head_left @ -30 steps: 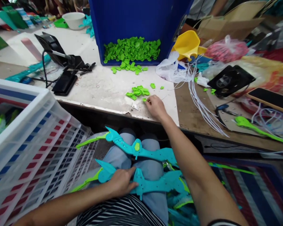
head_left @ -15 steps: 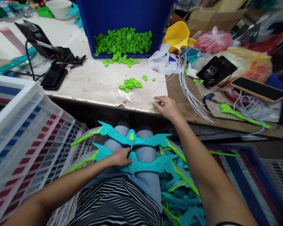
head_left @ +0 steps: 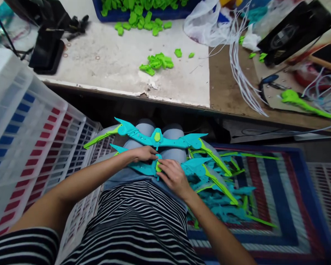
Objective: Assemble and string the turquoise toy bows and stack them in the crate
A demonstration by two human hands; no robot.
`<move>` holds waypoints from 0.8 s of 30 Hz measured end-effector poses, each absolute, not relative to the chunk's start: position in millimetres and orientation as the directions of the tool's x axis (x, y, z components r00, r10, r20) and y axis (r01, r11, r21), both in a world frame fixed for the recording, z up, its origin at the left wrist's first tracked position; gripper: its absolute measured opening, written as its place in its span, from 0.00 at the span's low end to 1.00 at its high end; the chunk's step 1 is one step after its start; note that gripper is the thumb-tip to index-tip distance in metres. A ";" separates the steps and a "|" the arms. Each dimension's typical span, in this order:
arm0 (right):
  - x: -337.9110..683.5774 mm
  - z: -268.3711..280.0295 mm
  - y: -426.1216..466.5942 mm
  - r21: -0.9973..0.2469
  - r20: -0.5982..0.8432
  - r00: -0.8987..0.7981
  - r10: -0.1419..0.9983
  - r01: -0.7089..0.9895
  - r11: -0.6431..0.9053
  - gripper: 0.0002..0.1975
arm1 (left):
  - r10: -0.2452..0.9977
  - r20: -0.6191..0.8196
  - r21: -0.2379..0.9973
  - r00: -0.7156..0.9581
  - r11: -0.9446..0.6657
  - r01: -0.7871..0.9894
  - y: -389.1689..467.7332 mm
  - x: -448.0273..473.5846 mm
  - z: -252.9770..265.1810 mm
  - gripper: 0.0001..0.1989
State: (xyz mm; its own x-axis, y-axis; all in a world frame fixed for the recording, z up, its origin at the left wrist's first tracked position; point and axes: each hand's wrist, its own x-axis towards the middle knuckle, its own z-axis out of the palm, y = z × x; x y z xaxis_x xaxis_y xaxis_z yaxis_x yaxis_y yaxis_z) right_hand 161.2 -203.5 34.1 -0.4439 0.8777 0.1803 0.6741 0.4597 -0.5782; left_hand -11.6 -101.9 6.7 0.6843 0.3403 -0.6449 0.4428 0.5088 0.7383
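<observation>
Two teal toy bows with lime-green limbs lie across my lap. The farther toy bow (head_left: pixel 171 142) has a lime-green piece in its middle. On the nearer toy bow (head_left: pixel 194 166), my left hand (head_left: pixel 143 154) grips the middle part, fingers closed at its left side. My right hand (head_left: pixel 174 176) pinches a small green plastic piece (head_left: pixel 158 166) against the centre of that same bow. Fingers cover part of this piece and of the bow's middle.
Loose green pieces (head_left: pixel 160 61) lie on the white tabletop (head_left: pixel 113 73), below a blue bin (head_left: pixel 165 14) of more. White cords (head_left: pixel 241 70) hang over the table edge. A white crate (head_left: pixel 44 121) stands left; more bows (head_left: pixel 226 200) fill the right side.
My right hand has come from the table edge down to the nearer bow, bringing the green piece. My left hand stays at that bow's middle. The view has tilted downward.
</observation>
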 end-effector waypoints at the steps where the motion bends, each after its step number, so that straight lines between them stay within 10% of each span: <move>1: 159.5 27.1 -211.6 -0.568 0.178 -0.415 0.892 0.697 0.438 0.11 | 0.333 -0.651 0.730 0.682 0.521 0.442 -101.9 -10.7 6.9 0.13; 13: 153.8 6.2 -217.2 -0.613 0.156 -0.280 0.947 0.724 0.315 0.11 | 0.267 -0.522 0.785 0.810 0.522 0.334 -101.0 -21.5 5.3 0.16; 19: 151.3 7.2 -222.3 -0.675 0.099 -0.154 0.983 0.715 0.180 0.09 | 0.448 -0.486 0.873 0.750 0.290 0.392 -109.5 -16.0 4.0 0.18; 24: 156.9 8.6 -202.2 -0.706 -0.174 -0.119 0.977 0.707 -0.040 0.33 | 0.510 -0.527 0.849 0.680 0.279 0.449 -117.0 -7.6 4.9 0.13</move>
